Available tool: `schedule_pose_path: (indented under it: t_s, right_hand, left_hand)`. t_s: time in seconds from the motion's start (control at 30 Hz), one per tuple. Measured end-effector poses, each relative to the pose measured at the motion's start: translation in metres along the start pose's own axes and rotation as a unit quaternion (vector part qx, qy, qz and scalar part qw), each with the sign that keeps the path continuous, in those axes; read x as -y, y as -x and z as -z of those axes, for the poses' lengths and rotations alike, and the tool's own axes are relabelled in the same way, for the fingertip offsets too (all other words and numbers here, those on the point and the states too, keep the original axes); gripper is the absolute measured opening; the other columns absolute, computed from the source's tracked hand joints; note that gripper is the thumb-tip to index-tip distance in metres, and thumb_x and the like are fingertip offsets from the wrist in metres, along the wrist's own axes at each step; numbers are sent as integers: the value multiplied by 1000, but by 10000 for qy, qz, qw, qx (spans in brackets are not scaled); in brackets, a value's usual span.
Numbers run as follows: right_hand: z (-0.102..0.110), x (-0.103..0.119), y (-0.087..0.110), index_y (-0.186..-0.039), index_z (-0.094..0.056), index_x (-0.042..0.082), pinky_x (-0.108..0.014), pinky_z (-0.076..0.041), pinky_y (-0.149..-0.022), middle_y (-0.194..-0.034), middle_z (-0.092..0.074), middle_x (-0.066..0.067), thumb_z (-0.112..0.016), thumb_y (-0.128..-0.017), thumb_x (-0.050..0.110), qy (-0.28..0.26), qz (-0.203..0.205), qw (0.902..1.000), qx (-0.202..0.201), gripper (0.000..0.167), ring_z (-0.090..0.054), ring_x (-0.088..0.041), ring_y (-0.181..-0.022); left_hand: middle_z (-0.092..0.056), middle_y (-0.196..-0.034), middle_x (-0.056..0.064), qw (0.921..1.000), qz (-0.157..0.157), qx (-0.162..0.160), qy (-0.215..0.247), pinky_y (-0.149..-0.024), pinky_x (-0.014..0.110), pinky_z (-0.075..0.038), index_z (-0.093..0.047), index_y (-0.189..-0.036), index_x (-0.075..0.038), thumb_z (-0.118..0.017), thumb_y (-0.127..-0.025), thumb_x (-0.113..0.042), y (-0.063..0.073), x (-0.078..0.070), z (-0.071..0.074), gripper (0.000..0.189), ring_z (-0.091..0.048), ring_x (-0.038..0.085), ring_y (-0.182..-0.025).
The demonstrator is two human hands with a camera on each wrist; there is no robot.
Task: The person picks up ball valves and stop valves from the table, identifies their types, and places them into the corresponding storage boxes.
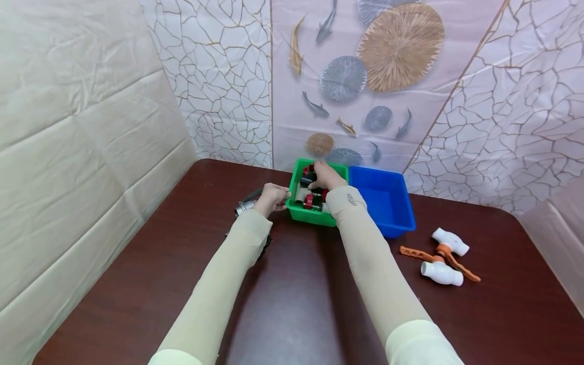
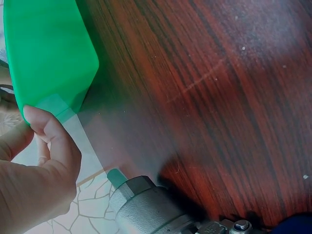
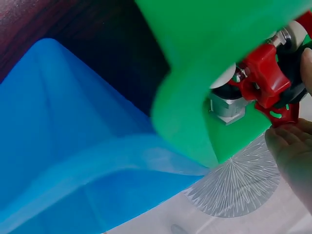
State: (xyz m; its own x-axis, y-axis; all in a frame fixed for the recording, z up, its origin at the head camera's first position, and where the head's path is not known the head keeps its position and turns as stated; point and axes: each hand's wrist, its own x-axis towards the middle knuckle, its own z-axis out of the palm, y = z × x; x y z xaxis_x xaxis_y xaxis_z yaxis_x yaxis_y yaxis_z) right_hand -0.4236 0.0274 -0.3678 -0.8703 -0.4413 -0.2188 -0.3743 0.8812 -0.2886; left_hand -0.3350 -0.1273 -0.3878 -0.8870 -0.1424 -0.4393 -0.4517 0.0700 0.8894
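Observation:
My left hand (image 1: 272, 196) pinches the near left rim of the green bin (image 1: 312, 217) between thumb and forefinger; the left wrist view has this grip at the bin's edge. Inside the bin lie several valves and fittings with red handles, black parts and pale pipe pieces. My right hand (image 1: 327, 176) reaches into it from above. In the right wrist view, its thumb and fingers (image 3: 287, 144) close around a black valve with a red handle (image 3: 265, 75), partly cut off by the frame. A metal fitting (image 3: 228, 108) sits beside that valve.
A blue bin (image 1: 380, 200) stands against the green bin's right side. Two white valves with orange handles, one of them a near valve (image 1: 442, 274), lie to the right. A grey metal valve (image 2: 151, 207) lies beside my left hand. The patterned wall covering (image 1: 228, 101) rises behind.

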Motion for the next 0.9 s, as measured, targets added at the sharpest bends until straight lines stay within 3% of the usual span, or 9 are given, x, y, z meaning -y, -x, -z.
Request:
schedule_pose_path:
  t_s: [0.17, 0.6, 0.9]
  right_hand:
    - [-1, 4, -2, -148, -15, -4, -44, -29, -113, -153, -23, -23, -67, -88, 20, 62, -45, 9999, -153, 82, -26, -34, -141]
    - [1, -4, -2, -151, -10, 1, -47, -31, -110, -154, -22, -21, -68, -87, 23, 13, -69, 9999, -108, 88, -26, -38, -140]
    - [5, -12, 1, -150, -18, 1, -47, -36, -107, -149, -32, -23, -68, -87, 23, -12, 19, 9997, -230, 83, -36, -37, -135]
  left_hand:
    - [-56, -94, 11, 10000, 52, -41, -19, -53, 22, -45, -62, -122, 0, -54, -94, -5, 0, -2, 1, 29, -41, 12, -58]
    - [-52, -80, 6, 9999, -9, -142, -35, -50, 21, -44, -63, -120, 0, -55, -93, -5, -1, -1, -2, 28, -41, 11, -55]
    - [-52, -87, 6, 9999, -27, -134, -11, -55, 23, -45, -61, -122, 0, -55, -94, -6, 1, -1, -2, 29, -40, 13, -58]
